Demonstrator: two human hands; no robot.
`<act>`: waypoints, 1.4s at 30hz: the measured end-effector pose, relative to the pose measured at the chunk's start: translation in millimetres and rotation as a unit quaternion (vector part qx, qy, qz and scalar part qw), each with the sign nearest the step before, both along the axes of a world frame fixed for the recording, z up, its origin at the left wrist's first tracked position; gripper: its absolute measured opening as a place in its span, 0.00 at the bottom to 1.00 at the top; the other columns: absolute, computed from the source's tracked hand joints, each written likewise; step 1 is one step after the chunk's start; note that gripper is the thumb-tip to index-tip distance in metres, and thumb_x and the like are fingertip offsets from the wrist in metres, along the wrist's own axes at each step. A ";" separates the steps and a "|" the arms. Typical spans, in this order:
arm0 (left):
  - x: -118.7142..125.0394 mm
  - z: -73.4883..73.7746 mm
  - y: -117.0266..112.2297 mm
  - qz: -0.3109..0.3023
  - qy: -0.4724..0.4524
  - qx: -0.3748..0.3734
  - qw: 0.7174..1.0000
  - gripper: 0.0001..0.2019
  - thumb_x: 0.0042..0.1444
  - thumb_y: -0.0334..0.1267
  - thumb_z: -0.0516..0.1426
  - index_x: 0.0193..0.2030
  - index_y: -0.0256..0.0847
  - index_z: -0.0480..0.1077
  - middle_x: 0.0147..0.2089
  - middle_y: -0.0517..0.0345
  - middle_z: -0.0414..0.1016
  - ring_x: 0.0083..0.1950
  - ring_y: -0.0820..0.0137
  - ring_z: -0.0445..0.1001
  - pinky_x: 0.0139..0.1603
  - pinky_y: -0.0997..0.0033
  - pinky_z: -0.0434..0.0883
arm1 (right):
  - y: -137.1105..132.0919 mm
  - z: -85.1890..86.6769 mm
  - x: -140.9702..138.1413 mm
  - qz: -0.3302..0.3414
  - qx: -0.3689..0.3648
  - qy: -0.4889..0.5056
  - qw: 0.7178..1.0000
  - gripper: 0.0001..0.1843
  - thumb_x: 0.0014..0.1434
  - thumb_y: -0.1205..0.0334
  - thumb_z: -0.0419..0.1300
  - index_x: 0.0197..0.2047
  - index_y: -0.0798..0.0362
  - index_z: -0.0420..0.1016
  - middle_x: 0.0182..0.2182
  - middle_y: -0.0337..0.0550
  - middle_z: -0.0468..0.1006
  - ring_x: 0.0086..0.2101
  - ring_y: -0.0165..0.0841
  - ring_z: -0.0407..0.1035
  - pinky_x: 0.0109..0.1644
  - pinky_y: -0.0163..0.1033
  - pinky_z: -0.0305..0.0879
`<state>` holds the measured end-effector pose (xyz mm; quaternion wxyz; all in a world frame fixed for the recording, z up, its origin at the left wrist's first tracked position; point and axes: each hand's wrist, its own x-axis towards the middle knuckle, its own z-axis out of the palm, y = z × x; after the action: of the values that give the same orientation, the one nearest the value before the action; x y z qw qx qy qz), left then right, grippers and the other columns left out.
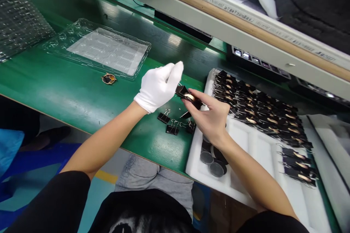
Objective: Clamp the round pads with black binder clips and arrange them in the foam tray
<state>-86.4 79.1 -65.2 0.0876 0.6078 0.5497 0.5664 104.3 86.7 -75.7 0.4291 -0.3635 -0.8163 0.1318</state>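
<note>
My left hand (160, 85), in a white glove, closes its fingers at the wire handles of a black binder clip (181, 90). Bare, my right hand (210, 114) pinches a small round gold-rimmed watch case (189, 97), against which the clip's jaws sit. Part of the case and clip is hidden by my fingers. Below them on the green bench lie loose binder clips (172, 127), with more partly covered by my right hand. Farther left, another watch case (108, 78) lies flat with its inside showing.
A white foam tray (247, 136) at right carries rows of clipped watch cases (254, 107) and dark round discs (217, 167). A clear plastic tray (109, 49) lies at the back left, beside stacked clear trays (20, 18). A shelf edge (218, 11) crosses above the bench.
</note>
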 end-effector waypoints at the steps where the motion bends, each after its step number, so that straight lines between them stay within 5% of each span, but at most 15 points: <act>1: -0.8 0.2 -0.8 -0.024 -0.036 -0.030 0.999 0.30 0.74 0.61 0.45 0.30 0.42 0.73 0.23 0.58 0.73 0.26 0.70 0.75 0.31 0.68 0.68 | 4.4 0.2 4.5 -0.004 0.047 -0.020 0.999 0.13 0.66 0.58 0.64 0.51 0.49 0.86 0.44 0.45 0.89 0.44 0.42 0.83 0.51 0.48 0.76; 6: 2.2 -2.4 -2.0 -0.169 -0.222 -0.247 0.928 0.35 0.68 0.70 0.46 0.26 0.41 0.70 0.15 0.59 0.67 0.15 0.73 0.65 0.19 0.69 0.62 | 16.6 4.0 23.6 0.003 0.101 -0.156 0.983 0.15 0.69 0.58 0.62 0.55 0.45 0.84 0.51 0.49 0.87 0.58 0.50 0.78 0.60 0.57 0.71; 8: 4.2 -4.5 -2.1 -0.162 -0.246 -0.236 0.926 0.34 0.66 0.70 0.50 0.24 0.42 0.67 0.15 0.60 0.65 0.14 0.74 0.62 0.17 0.70 0.59 | 14.8 7.1 26.5 0.009 0.089 -0.164 0.982 0.17 0.68 0.54 0.65 0.58 0.44 0.82 0.56 0.50 0.85 0.60 0.51 0.76 0.62 0.57 0.69; 10: 5.7 -6.4 -2.6 -0.153 -0.239 -0.192 0.939 0.31 0.66 0.68 0.53 0.25 0.42 0.67 0.15 0.63 0.64 0.15 0.75 0.61 0.18 0.70 0.58 | 11.8 12.3 27.5 0.018 0.062 -0.126 0.990 0.31 0.62 0.47 0.71 0.65 0.46 0.76 0.63 0.54 0.79 0.63 0.52 0.74 0.64 0.58 0.69; 13: 8.1 -7.4 -4.7 -0.148 -0.201 -0.150 0.957 0.29 0.68 0.65 0.53 0.26 0.42 0.68 0.17 0.64 0.63 0.17 0.75 0.61 0.20 0.70 0.59 | 10.1 22.2 28.3 0.072 -0.105 -0.029 0.991 0.54 0.50 0.40 0.77 0.74 0.48 0.64 0.66 0.58 0.75 0.59 0.51 0.76 0.60 0.55 0.75; 16: 10.9 -5.5 -8.4 -0.147 -0.165 -0.153 0.963 0.28 0.70 0.63 0.51 0.30 0.42 0.72 0.19 0.64 0.65 0.19 0.74 0.62 0.23 0.70 0.62 | 12.8 27.7 29.1 0.115 -0.323 0.023 0.939 0.42 0.51 0.45 0.76 0.66 0.50 0.73 0.52 0.53 0.86 0.46 0.44 0.82 0.50 0.49 0.79; 18: 11.4 -3.7 -10.2 -0.161 -0.143 -0.178 0.960 0.28 0.70 0.62 0.50 0.34 0.41 0.75 0.21 0.63 0.68 0.20 0.74 0.65 0.24 0.71 0.64 | 14.7 26.8 28.8 0.104 -0.381 0.047 0.918 0.28 0.52 0.49 0.75 0.53 0.53 0.81 0.43 0.49 0.88 0.40 0.40 0.83 0.48 0.47 0.79; 23: 9.3 -4.5 -9.5 -0.153 -0.147 -0.280 0.936 0.32 0.70 0.65 0.47 0.30 0.40 0.74 0.19 0.58 0.72 0.19 0.71 0.71 0.25 0.70 0.68 | 12.1 16.6 22.7 0.056 -0.336 0.078 0.937 0.17 0.50 0.55 0.74 0.42 0.53 0.84 0.38 0.46 0.88 0.38 0.39 0.82 0.44 0.44 0.77; 32: 21.1 -8.7 -16.9 -0.046 -0.043 -0.164 0.984 0.34 0.74 0.54 0.46 0.17 0.43 0.66 0.13 0.59 0.65 0.19 0.70 0.69 0.29 0.68 0.67 | 0.5 8.6 10.3 0.031 -0.364 0.137 0.921 0.19 0.45 0.53 0.78 0.39 0.53 0.88 0.36 0.46 0.88 0.37 0.40 0.82 0.44 0.45 0.78; 37: 23.0 -15.4 -15.7 -0.030 -0.055 -0.166 0.984 0.34 0.74 0.55 0.45 0.18 0.42 0.68 0.14 0.59 0.65 0.19 0.70 0.69 0.26 0.69 0.65 | 0.1 4.3 8.4 0.018 -0.369 0.156 0.916 0.19 0.43 0.55 0.79 0.39 0.54 0.88 0.37 0.47 0.89 0.39 0.41 0.83 0.46 0.45 0.79; 42: 21.8 -16.0 -15.7 -0.076 -0.106 -0.259 0.957 0.34 0.71 0.65 0.46 0.27 0.41 0.75 0.16 0.59 0.69 0.18 0.70 0.69 0.23 0.69 0.65 | -2.3 4.9 16.3 0.018 -0.366 0.146 0.919 0.18 0.46 0.57 0.78 0.41 0.55 0.88 0.40 0.50 0.89 0.41 0.41 0.83 0.47 0.45 0.80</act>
<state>-64.6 63.4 -81.2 0.3422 0.5412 0.6171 0.4574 120.6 84.4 -70.8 0.3777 -0.4574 -0.6457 0.4808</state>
